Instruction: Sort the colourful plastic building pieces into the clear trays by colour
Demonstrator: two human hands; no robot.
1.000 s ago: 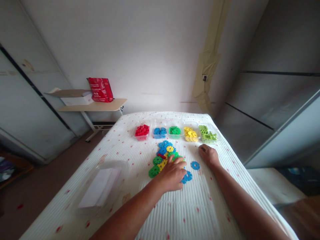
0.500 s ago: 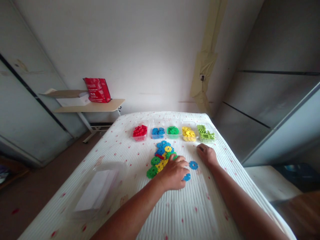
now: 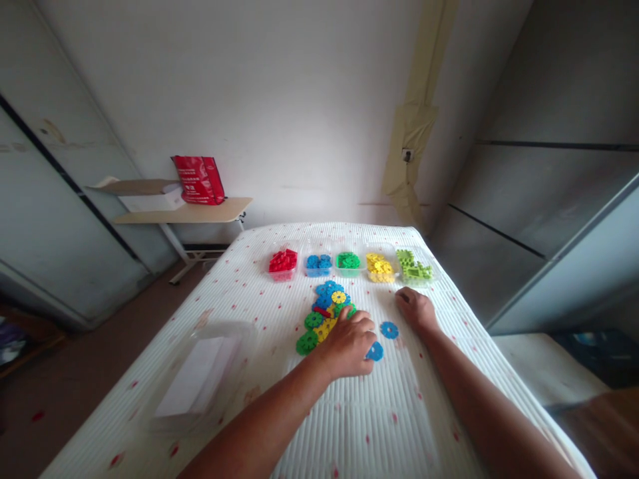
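A flat cluster of interlocked blue, yellow, green and red gear discs [image 3: 324, 313] lies on the white spotted bed cover [image 3: 349, 412]. My left hand [image 3: 349, 342] rests on the cluster's near right end, fingers curled down over the discs. A blue disc [image 3: 375, 351] peeks out from under its fingertips. Another loose blue disc [image 3: 388, 329] lies just right of it. My right hand [image 3: 417, 309] rests on the cover beyond that disc, fingers curled under in a loose fist, with nothing visible in it.
Along the far side stands a row of clear tubs: red pieces [image 3: 283, 261], blue [image 3: 318, 263], green [image 3: 348, 261], yellow [image 3: 380, 267], light green [image 3: 414, 266]. A clear lidded box [image 3: 200, 376] sits near left. A side table [image 3: 190, 211] with a red bag [image 3: 198, 178] stands beyond.
My left hand has drawn slightly back and curled tighter over the blue discs, hiding more of them. My right hand has barely moved.
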